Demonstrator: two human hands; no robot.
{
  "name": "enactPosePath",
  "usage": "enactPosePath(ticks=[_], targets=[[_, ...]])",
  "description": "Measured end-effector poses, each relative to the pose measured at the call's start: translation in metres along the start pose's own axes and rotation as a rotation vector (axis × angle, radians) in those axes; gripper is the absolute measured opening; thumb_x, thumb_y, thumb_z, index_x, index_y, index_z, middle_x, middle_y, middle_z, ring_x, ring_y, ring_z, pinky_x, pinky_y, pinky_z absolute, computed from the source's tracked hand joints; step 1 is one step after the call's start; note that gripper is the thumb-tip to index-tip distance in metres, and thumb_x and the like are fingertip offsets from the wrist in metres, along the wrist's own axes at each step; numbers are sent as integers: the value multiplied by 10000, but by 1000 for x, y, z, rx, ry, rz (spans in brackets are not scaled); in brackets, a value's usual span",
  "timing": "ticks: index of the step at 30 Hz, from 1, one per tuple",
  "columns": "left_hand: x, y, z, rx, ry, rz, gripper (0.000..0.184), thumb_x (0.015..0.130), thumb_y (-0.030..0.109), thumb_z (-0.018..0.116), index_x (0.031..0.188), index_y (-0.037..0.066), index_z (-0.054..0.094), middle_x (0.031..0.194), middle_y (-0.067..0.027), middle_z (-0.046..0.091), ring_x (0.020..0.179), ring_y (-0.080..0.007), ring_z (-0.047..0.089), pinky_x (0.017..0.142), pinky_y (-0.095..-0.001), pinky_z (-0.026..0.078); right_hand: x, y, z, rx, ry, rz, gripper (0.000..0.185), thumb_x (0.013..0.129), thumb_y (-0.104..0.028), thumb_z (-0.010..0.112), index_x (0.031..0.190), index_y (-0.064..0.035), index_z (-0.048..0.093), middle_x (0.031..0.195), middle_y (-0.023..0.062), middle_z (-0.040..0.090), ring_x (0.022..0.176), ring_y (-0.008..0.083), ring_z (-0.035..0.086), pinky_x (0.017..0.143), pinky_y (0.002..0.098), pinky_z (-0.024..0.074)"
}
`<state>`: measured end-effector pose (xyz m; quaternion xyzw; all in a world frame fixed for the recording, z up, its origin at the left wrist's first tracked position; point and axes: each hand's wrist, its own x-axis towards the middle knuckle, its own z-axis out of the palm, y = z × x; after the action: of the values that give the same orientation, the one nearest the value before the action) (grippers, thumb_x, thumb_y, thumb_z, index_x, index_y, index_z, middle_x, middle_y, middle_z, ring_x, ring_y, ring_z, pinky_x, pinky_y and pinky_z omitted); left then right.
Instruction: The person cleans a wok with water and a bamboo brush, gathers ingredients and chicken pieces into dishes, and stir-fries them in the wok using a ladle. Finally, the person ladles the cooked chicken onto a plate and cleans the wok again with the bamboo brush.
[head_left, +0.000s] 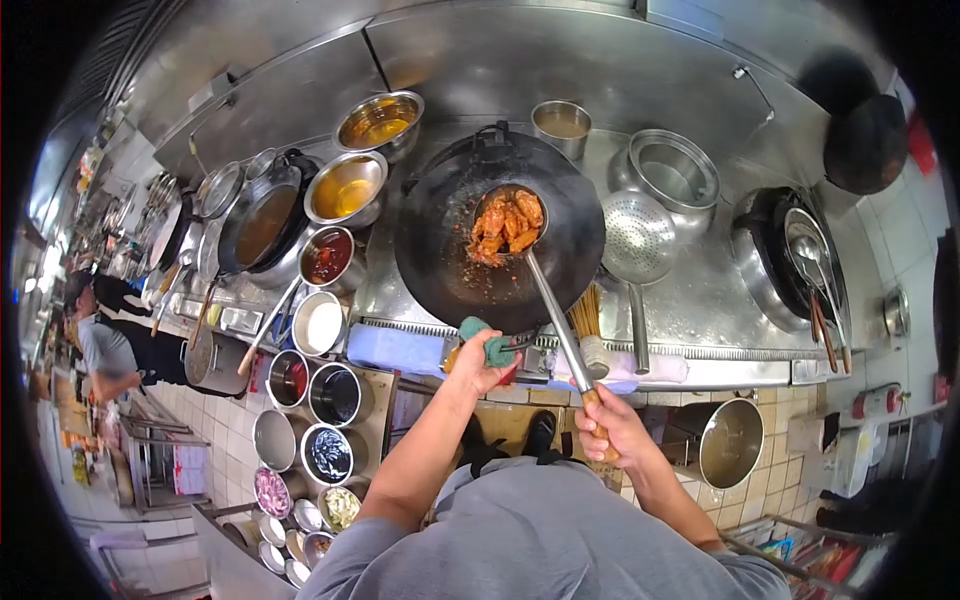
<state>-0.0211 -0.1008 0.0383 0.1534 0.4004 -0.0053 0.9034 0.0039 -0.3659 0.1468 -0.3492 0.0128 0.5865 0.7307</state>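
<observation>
My right hand (615,427) is closed round the wooden handle of a long metal ladle (556,312). The ladle's bowl lies inside a large black wok (430,235), heaped with red-glazed pieces of food (507,226) that look like meat. Small bits and oil are spread over the wok's surface below the bowl. At the wok's near rim, my left hand (478,368) grips a folded green cloth (480,338); whether the wok's handle is inside it is hidden. A bamboo brush (588,325) sits right of the ladle's shaft.
Left of the wok stand bowls of yellow oil (345,190) and a pot of red sauce (327,258). A perforated skimmer (640,238) rests on a pot (674,170) at right. A metal bucket (731,445) is low right. Another person (105,350) stands far left.
</observation>
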Motion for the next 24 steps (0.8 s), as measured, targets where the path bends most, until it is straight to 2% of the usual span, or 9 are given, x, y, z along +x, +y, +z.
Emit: enactPosePath(ticks=[8,11,13,14,16,18,20,23,24], targets=[[-1,7,-3,45,-13,-22,137,787,142,599,885,88,521,800,-85,571,717,-238,565,678,-392,518,16,23,4,213,14,71,248,955,-209,455,1201,-190,425,736,-2,429,480,81,393,415,245,351],[-1,9,-5,36,-12,25,104,786,138,595,838,79,527,788,-90,591,705,-237,577,670,-373,519,15,32,16,218,38,69,271,956,-235,461,1216,-170,423,775,20,470,511,114,439,457,265,405],[-6,10,-5,74,20,30,106,778,128,601,831,87,519,784,-88,588,694,-229,571,662,-369,516,8,32,18,-148,128,92,393,960,-259,448,1329,-143,375,837,71,542,577,162,556,527,307,493],[-5,11,-7,84,22,26,106,778,128,601,831,87,519,784,-88,588,694,-229,571,662,-369,516,11,37,-3,-207,69,77,396,963,-298,433,1306,-101,415,892,102,581,676,214,615,625,350,528],[-2,13,-11,80,39,11,124,782,140,597,859,89,513,801,-84,569,718,-226,558,669,-388,505,39,67,-85,-296,113,82,390,965,-311,422,1280,-84,447,891,103,586,683,204,613,643,335,526],[-4,15,-11,82,38,-2,121,783,136,596,858,89,513,801,-84,569,722,-225,557,675,-386,502,67,80,-117,-382,154,89,393,966,-325,411,1253,-66,479,891,103,591,690,194,611,660,321,524],[-13,15,-7,90,62,-6,115,768,122,615,825,83,523,800,-75,589,732,-229,567,668,-372,506,91,85,-122,-885,291,267,361,952,-289,395,1161,-28,533,1059,115,589,924,228,614,736,334,525],[-13,17,-13,63,57,-24,113,771,134,613,826,77,532,822,-85,596,747,-232,572,673,-371,506,169,183,-237,-1910,291,186,411,889,-208,428,1249,-14,466,1255,151,499,1049,298,571,803,386,509],[-15,17,-13,69,69,-15,123,777,142,606,843,64,538,833,-100,602,759,-236,578,673,-374,507,174,193,-237,-1906,275,173,411,889,-208,428,1249,-14,466,1255,151,499,1049,298,571,803,386,509]])
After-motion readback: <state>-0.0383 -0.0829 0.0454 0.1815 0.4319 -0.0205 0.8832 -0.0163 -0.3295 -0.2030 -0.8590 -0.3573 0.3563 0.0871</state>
